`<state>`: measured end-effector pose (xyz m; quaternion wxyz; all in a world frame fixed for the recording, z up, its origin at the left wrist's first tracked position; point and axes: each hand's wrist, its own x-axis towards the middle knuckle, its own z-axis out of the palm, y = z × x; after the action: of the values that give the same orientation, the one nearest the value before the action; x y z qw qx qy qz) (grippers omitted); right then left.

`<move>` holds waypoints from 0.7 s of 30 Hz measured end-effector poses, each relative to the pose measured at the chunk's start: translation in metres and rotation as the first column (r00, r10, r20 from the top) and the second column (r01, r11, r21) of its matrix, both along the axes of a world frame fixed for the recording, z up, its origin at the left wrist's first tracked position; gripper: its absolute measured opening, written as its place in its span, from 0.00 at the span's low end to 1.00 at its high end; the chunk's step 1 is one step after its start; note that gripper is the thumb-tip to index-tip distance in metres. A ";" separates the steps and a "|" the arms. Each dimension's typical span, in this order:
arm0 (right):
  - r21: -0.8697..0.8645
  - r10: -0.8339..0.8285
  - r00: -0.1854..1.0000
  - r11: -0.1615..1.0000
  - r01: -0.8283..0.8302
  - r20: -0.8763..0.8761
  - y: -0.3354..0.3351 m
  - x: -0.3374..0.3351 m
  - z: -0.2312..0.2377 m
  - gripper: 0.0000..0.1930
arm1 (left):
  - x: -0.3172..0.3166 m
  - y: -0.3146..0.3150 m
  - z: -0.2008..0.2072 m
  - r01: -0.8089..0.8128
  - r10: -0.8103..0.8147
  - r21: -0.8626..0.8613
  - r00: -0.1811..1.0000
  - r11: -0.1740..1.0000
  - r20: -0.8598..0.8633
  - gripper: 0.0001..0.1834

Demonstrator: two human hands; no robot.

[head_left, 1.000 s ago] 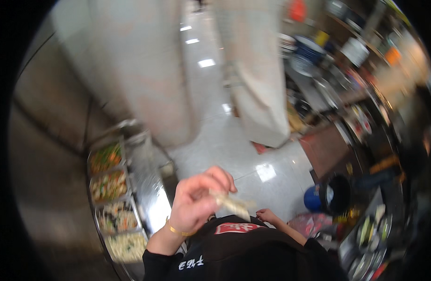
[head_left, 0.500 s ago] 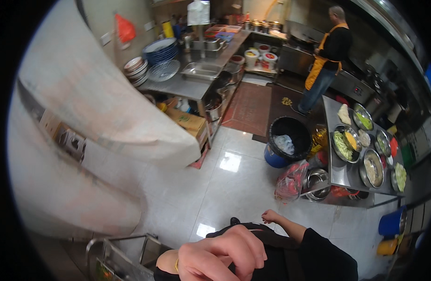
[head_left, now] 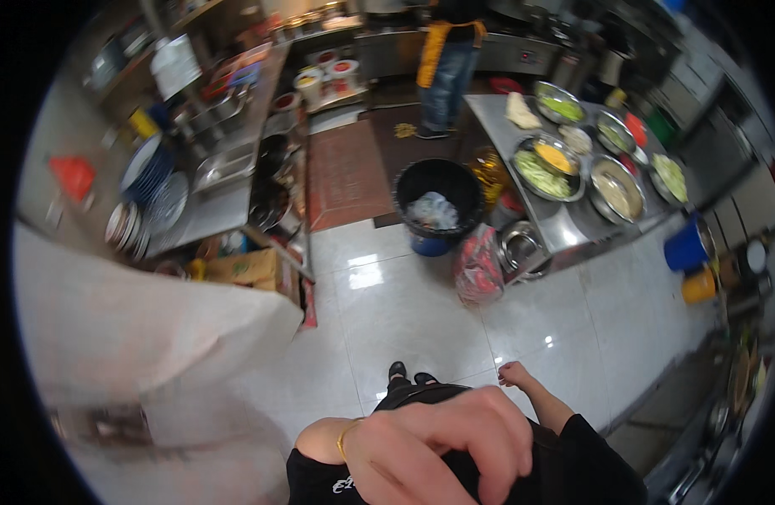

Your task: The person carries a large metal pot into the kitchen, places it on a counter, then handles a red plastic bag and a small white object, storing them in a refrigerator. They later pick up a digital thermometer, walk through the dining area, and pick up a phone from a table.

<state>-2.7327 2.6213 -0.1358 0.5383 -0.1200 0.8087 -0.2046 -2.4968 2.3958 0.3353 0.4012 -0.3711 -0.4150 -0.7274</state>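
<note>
Red bag (head_left: 478, 268) beside blue bin (head_left: 429, 245)

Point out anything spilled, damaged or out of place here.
Nothing visible looks spilled or damaged. Only the reddish plastic bag seems slightly untidy: it bulges out beside the bin and steel table, not tucked underneath like the metal bowls.

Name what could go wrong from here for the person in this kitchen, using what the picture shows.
The plastic bag with red contents juts out low by the corner of the steel table, so a passing foot might catch it. The glossy floor could be slippery if wet, which I can't tell. The left hand, raised before the body, may block part of the view downward.
</note>
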 end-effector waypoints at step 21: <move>-0.009 -0.644 0.758 0.762 0.648 0.107 0.147 0.069 -0.024 0.12 | -0.131 -0.021 -0.268 0.078 0.211 -0.214 0.046 0.974 0.976 0.11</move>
<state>-2.6635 2.7687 -0.1598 0.4705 0.1639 0.7685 -0.4014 -2.6276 2.3746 0.0675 -0.0038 0.2128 -0.6668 -0.7142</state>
